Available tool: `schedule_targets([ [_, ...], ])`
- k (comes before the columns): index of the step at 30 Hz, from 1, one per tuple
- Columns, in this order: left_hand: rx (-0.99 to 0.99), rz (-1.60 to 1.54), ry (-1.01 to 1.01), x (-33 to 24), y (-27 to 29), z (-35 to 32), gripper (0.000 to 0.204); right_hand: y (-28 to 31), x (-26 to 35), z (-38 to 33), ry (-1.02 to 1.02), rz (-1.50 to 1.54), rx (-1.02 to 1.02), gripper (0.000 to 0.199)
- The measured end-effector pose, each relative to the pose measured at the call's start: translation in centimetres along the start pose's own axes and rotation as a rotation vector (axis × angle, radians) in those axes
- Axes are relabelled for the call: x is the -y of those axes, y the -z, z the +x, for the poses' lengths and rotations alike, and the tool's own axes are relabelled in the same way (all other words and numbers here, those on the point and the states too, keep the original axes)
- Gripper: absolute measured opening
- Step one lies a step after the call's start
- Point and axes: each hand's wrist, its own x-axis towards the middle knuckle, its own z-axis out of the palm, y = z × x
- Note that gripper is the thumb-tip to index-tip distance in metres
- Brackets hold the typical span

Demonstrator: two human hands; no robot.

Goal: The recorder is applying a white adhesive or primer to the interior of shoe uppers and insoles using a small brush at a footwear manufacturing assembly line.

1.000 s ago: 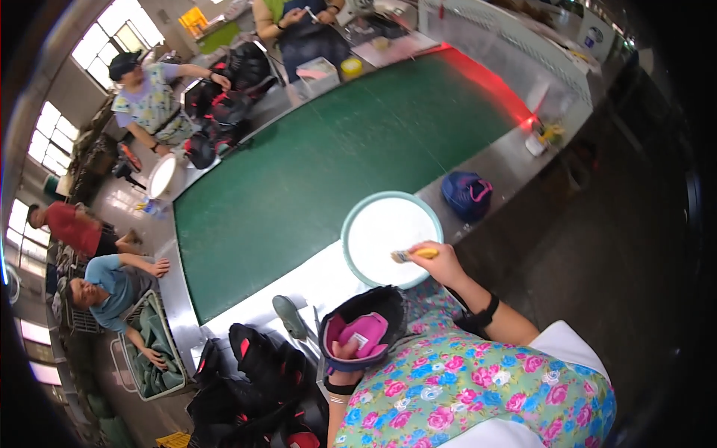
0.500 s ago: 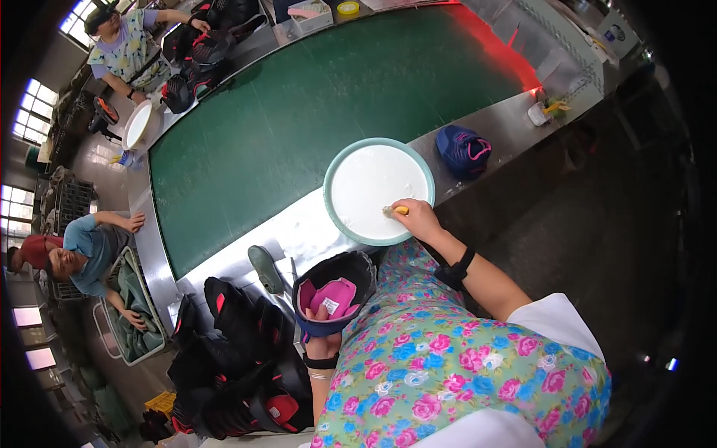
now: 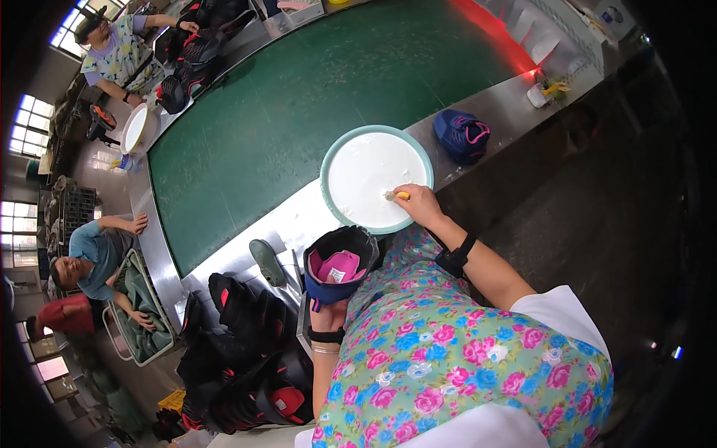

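My left hand (image 3: 328,315) is closed on a navy shoe upper (image 3: 320,290) with a dark collar and pink lining, gripping it from below, its opening turned up. Some of those fingers are hidden behind the upper. Over the near right side of a pale green bowl (image 3: 326,168) my right hand (image 3: 421,204) pinches a small brush (image 3: 402,196) with a yellow handle. The bristles are at the surface of the white liquid (image 3: 366,168) that fills the bowl. The upper is just to the near left of the bowl.
Black shoe uppers (image 3: 243,313) are heaped at left, beside a green shoe last or sole (image 3: 266,261). Another navy shoe (image 3: 461,137) stands right of the bowl, near the green conveyor belt (image 3: 284,112). Two co-workers are at the left, one near a crate (image 3: 134,358).
The shoe upper has shifted slightly up and right and tilted; my left fingers, seen inside it before, are now beneath it. My right hand stays over the bowl with the brush.
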Motion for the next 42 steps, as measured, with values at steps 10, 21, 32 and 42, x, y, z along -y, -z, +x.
schedule_targets([
  [10, 0.080, 0.017, 0.068, 0.1, -1.2, 1.2, 0.052, -0.1, -0.5, 0.2, -0.049, 0.040, 0.049, 0.018],
  [21, 0.072, 0.048, 0.045, 0.2, -0.8, 1.4, 0.052, -1.1, 0.0, 1.9, 0.008, -0.004, 0.140, 0.018],
  [32, -0.002, -0.033, -0.003, 0.8, 0.3, 1.7, 0.053, -1.0, -0.2, 3.0, 0.019, -0.079, 0.016, 0.017],
  [42, 0.052, -0.071, 0.031, 0.7, 0.7, 2.8, 0.049, -1.3, 0.2, 2.2, -0.034, -0.114, 0.045, 0.017],
])
